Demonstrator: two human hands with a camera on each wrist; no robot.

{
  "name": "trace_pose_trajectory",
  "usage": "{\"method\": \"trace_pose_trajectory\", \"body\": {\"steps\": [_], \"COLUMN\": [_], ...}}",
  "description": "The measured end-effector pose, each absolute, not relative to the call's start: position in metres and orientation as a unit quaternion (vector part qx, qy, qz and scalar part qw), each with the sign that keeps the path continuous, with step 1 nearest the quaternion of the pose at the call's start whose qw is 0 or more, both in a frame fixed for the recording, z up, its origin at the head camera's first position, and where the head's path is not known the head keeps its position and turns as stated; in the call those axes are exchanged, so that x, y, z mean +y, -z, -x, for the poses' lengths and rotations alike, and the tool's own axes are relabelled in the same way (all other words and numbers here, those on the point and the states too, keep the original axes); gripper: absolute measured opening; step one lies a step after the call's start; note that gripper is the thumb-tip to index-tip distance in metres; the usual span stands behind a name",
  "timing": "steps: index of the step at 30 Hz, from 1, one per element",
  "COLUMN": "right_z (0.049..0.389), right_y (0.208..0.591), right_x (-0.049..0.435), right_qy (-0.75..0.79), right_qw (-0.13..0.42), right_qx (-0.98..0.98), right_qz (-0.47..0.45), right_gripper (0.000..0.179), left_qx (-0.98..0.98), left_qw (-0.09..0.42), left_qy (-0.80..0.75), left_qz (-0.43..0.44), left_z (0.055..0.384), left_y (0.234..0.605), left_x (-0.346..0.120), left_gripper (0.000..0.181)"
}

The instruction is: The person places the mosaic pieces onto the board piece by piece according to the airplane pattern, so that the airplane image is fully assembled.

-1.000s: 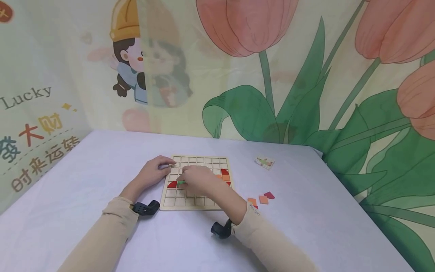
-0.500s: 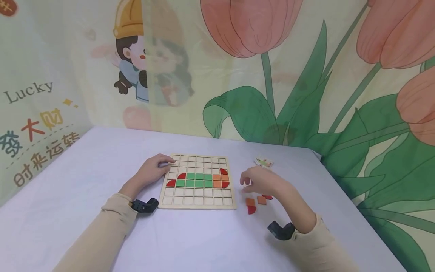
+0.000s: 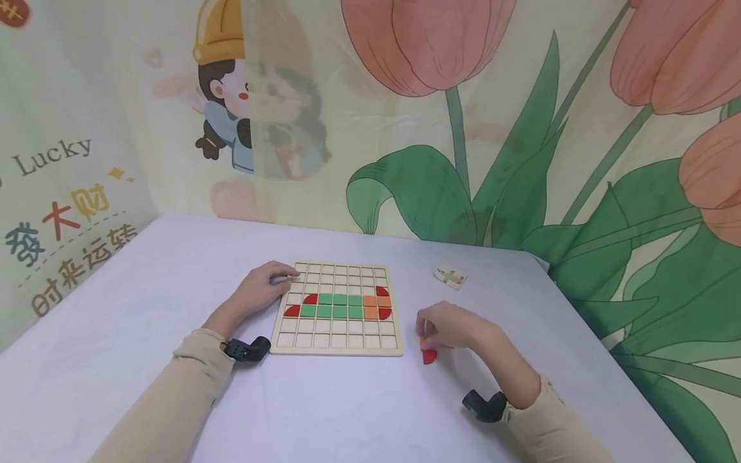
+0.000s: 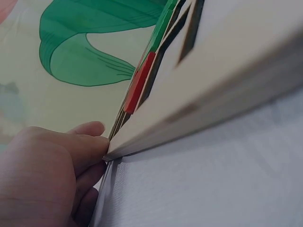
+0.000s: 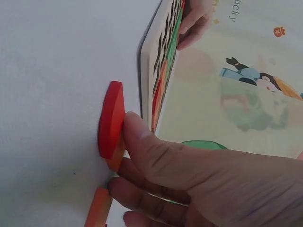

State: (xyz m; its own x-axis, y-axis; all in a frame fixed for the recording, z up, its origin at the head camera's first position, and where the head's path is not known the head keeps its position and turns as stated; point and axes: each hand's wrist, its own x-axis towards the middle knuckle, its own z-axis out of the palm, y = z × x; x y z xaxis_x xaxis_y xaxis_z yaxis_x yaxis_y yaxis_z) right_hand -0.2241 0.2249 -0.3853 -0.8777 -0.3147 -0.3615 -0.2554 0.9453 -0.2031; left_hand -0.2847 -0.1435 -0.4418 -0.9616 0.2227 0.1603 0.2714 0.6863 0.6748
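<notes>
A wooden grid board (image 3: pixel 338 344) lies on the table, with green, orange and red tiles set in its middle rows. My left hand (image 3: pixel 260 289) rests at its left edge, fingertips touching near the far corner; in the left wrist view the left hand (image 4: pixel 52 165) touches the board's rim (image 4: pixel 142 142). Right of the board, my right hand (image 3: pixel 451 325) is down at the loose tiles. There the right hand (image 5: pixel 175 175) pinches an orange square tile (image 5: pixel 116 160) between thumb and finger. A red quarter-round tile (image 5: pixel 111 120) lies against it, partly covering it.
Another orange tile (image 5: pixel 98 208) lies below the right fingers in the right wrist view. A small patterned card (image 3: pixel 450 277) is on the white tablecloth (image 3: pixel 324 411) behind the right hand. A printed cloth backdrop (image 3: pixel 405 193) rises behind the table.
My right hand has moved from over the board to the loose tiles on the right, then down onto them. The green tiles it covered now show. The left hand stays put.
</notes>
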Motion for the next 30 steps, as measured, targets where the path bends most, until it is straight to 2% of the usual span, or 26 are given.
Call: {"method": "trace_pose_trajectory", "body": {"steps": [16, 19, 23, 30], "right_z": [0.247, 0.258, 0.274, 0.295], "right_y": [0.388, 0.385, 0.383, 0.388], "right_x": [0.225, 0.225, 0.215, 0.17], "right_qy": [0.116, 0.147, 0.188, 0.244], "right_qw": [0.242, 0.213, 0.147, 0.072], "right_qx": [0.954, 0.955, 0.958, 0.949], "right_qz": [0.136, 0.142, 0.157, 0.186], "right_gripper": [0.015, 0.013, 0.011, 0.013], "left_qx": [-0.915, -0.915, -0.916, -0.912], "left_qw": [0.035, 0.036, 0.036, 0.043], "left_qy": [0.378, 0.379, 0.379, 0.383], "left_qz": [0.134, 0.134, 0.13, 0.137], "left_z": [0.286, 0.285, 0.285, 0.286], "left_y": [0.441, 0.441, 0.442, 0.445], "left_x": [-0.144, -0.144, -0.144, -0.144], "left_gripper": [0.031, 0.031, 0.031, 0.03]}}
